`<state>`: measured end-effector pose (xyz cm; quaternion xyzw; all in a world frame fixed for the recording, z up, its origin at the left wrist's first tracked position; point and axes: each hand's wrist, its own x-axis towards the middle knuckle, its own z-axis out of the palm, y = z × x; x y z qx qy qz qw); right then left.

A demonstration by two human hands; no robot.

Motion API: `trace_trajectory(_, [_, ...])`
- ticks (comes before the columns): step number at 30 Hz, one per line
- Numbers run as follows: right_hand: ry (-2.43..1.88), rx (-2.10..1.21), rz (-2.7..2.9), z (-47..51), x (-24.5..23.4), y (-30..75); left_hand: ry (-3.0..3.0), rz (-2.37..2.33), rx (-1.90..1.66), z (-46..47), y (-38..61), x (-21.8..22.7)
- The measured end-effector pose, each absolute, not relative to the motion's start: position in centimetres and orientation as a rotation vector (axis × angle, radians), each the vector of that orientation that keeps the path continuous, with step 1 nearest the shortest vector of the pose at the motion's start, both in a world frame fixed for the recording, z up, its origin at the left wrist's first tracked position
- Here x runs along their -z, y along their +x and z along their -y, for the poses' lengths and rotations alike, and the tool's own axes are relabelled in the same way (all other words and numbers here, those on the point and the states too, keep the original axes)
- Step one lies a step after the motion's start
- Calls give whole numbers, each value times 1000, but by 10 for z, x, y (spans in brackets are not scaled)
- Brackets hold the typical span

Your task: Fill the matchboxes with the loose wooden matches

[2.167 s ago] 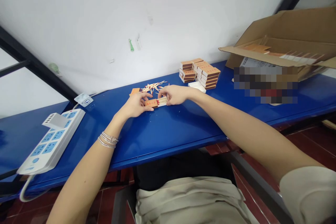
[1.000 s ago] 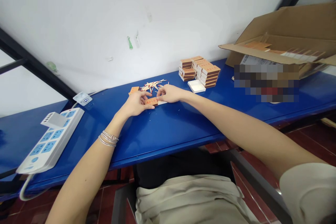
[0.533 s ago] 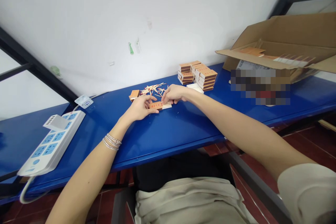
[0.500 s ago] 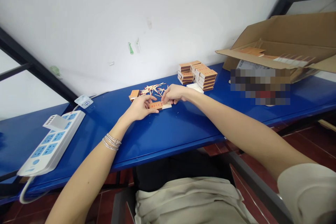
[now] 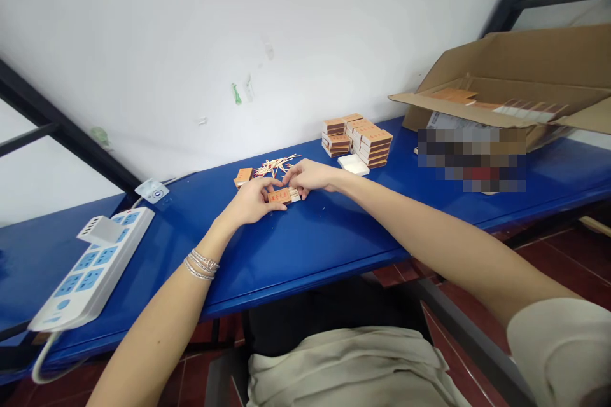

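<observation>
An orange matchbox [image 5: 279,196] lies low over the blue table, its white inner tray [image 5: 295,194] partly out at the right end with matches in it. My left hand [image 5: 252,199] is closed around the left end of the sleeve, thumb along the near side. At the tray's right end my right hand [image 5: 309,176] is closed, fingers on the tray; some fingertips are hidden. Just behind the hands is a loose heap of red-tipped matches [image 5: 275,165]. Beside it, left of the heap, sits another matchbox [image 5: 244,175].
Stacked matchboxes [image 5: 371,140] stand against the wall, with a white tray [image 5: 354,165] before them. An open cardboard box [image 5: 515,63] holding more matchboxes is at the right. A power strip [image 5: 95,270] lies on the left of the table [image 5: 296,254].
The inner tray has gone further into the sleeve, so less of it sticks out. My right hand has moved left, closer to my left hand.
</observation>
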<state>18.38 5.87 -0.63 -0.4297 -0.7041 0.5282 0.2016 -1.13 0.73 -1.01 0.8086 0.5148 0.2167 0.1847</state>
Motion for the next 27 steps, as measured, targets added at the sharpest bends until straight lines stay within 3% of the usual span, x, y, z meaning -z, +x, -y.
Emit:
trace_trajectory(17, [-897, -1590, 1918, -57, 20, 168, 2349, -1500, -619, -6, -11, 7])
trace_trajectory(27, [-867, -1305, 2310, -64, 13, 183, 2256, -1563, -653, -11, -9, 11])
